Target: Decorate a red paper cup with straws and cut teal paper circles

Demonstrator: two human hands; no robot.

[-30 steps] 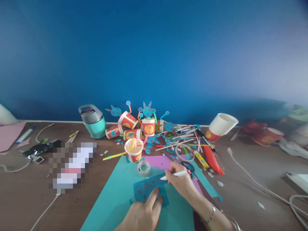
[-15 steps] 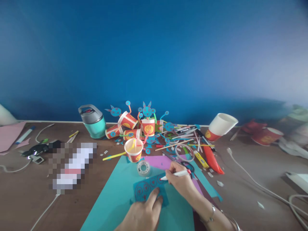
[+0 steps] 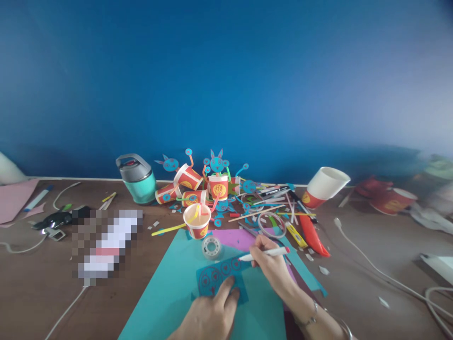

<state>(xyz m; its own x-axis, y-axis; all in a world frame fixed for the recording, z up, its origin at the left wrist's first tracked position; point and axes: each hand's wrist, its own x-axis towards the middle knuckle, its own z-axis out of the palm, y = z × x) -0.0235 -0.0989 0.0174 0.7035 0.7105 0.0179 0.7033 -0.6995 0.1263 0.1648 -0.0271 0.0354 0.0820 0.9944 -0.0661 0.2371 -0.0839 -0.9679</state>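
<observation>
A dark blue piece of paper (image 3: 238,285) with red-drawn circles, hearts and a face lies on a large turquoise sheet (image 3: 159,302). My left hand (image 3: 212,314) presses its extended fingers on the lower part of the blue piece, covering some of it. Held in my right hand (image 3: 267,262) is a white marker (image 3: 274,252) with a red end; its tip is at the upper right of the drawn circles. Just above the blue piece sits a roll of clear tape (image 3: 211,247).
Behind the sheet stand a paper cup with straws (image 3: 197,222) and several decorated cups (image 3: 217,187). Straws, pens, a yellow cutter (image 3: 296,235) and scraps clutter the right. A turquoise flask (image 3: 139,186) stands left, a large white cup (image 3: 324,186) right.
My right hand has moved slightly to the right and up with the marker, which now lies at a flatter angle. My left hand has stayed in place.
</observation>
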